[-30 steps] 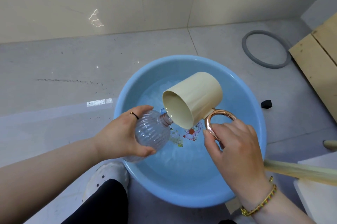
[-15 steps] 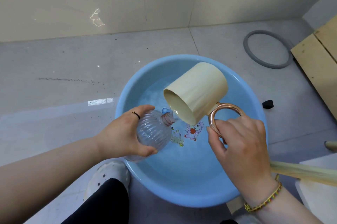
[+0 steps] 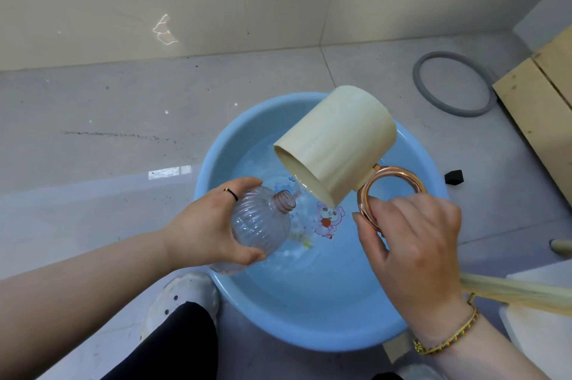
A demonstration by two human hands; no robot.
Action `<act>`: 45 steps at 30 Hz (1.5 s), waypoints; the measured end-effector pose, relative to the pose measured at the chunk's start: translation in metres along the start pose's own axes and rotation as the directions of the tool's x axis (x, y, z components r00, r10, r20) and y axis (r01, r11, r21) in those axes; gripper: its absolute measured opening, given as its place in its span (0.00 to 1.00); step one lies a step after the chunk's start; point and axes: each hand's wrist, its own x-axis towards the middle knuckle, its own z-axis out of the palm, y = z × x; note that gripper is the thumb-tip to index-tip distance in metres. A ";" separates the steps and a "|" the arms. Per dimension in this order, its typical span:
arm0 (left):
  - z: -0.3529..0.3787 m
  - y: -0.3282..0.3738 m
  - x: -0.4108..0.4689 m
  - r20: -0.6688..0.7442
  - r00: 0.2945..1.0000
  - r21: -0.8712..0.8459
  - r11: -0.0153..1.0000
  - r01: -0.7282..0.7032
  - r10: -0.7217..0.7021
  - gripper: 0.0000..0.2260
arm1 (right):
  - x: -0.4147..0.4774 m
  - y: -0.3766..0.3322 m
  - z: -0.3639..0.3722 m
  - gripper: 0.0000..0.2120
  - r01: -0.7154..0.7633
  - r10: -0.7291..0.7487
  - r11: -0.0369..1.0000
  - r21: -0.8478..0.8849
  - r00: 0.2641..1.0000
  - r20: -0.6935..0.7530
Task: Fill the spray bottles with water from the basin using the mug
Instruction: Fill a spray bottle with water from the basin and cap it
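A clear ribbed spray bottle (image 3: 261,223) with no spray head is gripped by my left hand (image 3: 210,225), tilted with its threaded neck toward the right, over the blue basin (image 3: 309,333). My right hand (image 3: 411,249) holds the copper ring handle of a cream mug (image 3: 337,144), tipped steeply mouth-down to the left. A thin stream of water falls from the mug's lip just right of the bottle's neck; whether it enters the neck I cannot tell. The basin holds water over a cartoon print.
The basin sits on a grey tiled floor by a beige wall. A grey rubber ring (image 3: 455,82) and wooden boards (image 3: 538,101) lie at the far right, with a small black piece (image 3: 453,177) beside the basin. My white shoe (image 3: 182,299) touches the basin's near-left rim.
The mug has risen and tipped more steeply, its lip now a little above and right of the bottle's neck. The bottle and my left hand have stayed nearly still.
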 end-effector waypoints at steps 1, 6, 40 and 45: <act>0.000 0.000 0.000 0.001 1.000 0.002 1.000 -0.001 0.001 0.50 | 0.000 0.000 0.000 0.13 0.006 -0.006 1.000 -0.004 1.000 -0.012; 0.000 -0.001 0.000 -0.001 1.000 0.014 1.000 -0.001 0.001 0.49 | -0.001 0.000 0.000 0.08 0.031 -0.031 1.000 -0.002 0.999 -0.016; 0.002 -0.001 0.002 0.005 1.000 0.036 0.999 -0.019 0.019 0.50 | -0.064 0.045 0.035 0.11 -0.095 0.305 0.947 -0.307 0.571 0.762; 0.002 -0.001 0.001 0.015 1.000 0.030 0.999 -0.020 0.019 0.51 | -0.061 0.045 0.034 0.14 -0.281 0.385 0.918 -0.281 0.452 0.805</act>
